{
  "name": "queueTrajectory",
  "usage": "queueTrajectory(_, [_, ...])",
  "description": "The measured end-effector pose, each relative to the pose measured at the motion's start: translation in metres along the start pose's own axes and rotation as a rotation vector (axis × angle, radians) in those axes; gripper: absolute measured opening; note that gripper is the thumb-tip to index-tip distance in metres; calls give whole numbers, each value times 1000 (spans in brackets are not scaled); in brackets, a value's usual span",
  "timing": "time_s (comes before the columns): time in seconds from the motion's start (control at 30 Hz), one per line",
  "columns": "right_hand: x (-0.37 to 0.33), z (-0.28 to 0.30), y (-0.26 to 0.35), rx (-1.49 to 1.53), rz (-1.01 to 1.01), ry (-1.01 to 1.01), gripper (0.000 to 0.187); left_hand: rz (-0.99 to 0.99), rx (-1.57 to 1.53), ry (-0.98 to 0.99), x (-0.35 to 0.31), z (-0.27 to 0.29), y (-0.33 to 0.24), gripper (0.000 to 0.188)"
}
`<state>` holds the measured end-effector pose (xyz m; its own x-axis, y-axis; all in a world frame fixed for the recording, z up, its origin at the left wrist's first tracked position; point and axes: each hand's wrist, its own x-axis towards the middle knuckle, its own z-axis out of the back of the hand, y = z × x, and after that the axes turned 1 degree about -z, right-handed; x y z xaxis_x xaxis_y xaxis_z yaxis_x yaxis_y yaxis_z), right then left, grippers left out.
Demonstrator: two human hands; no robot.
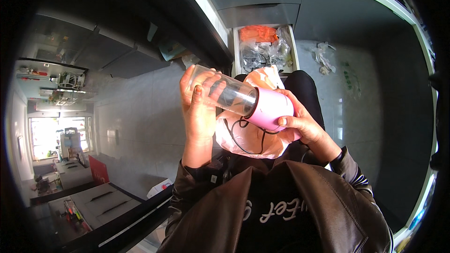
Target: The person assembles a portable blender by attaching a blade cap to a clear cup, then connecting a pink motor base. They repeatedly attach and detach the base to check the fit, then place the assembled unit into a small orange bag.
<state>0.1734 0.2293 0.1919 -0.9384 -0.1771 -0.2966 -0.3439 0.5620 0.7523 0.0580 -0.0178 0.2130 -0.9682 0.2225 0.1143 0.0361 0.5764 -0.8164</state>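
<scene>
A small blender with a clear cup (236, 97) and a pink base (273, 108) lies tilted across my lap, cup toward the left. My left hand (199, 112) is wrapped round the far end of the clear cup. Around the pink base my right hand (307, 124) is closed, thumb on top. The cup and base meet at a dark ring; whether they are locked together I cannot tell. Beneath them a pale pink plastic bag (229, 133) rests on my lap, with a looped black cord (243, 150) over it.
Ahead stands an open drawer (236, 49) holding an orange bag (258, 33) and several clear plastic bags (265, 52). A crumpled clear bag (323, 57) lies on the floor to its right. Dark grey cabinets (337, 9) border the far side. A dark frame (206, 28) runs along the left.
</scene>
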Motion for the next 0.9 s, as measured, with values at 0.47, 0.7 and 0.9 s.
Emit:
queueTrajectory(0.47, [-3,2,6,-2,98,29,90,-7,55,-32,-1,1,6,51])
queueTrajectory(0.7, [-8,6,12,-3,167,11,98,53,-8,-341,2,14,-20,56])
queueTrajectory(0.9, [-6,12,11,-22,132,32,101,240,-182,-418,6,16,-8,75])
